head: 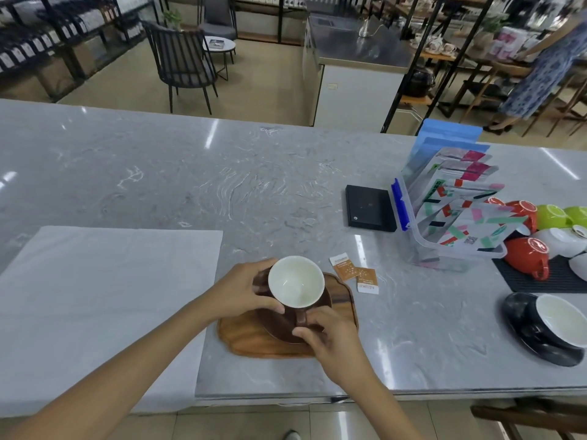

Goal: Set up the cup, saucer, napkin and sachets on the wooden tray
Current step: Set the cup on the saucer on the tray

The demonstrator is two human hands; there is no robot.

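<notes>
A brown cup with a white inside stands on a brown saucer, which lies on the wooden tray near the counter's front edge. My left hand wraps the cup's left side. My right hand pinches the cup's handle at the front, over the saucer's rim. Two orange-and-white sachets lie on the marble counter just right of the tray's far corner. A large white napkin is spread flat on the counter to the left of the tray.
A black cup on a black saucer sits at the right. Behind it are upturned red, green and white cups on a black mat, a clear box of packets and a black scale. A person stands far right.
</notes>
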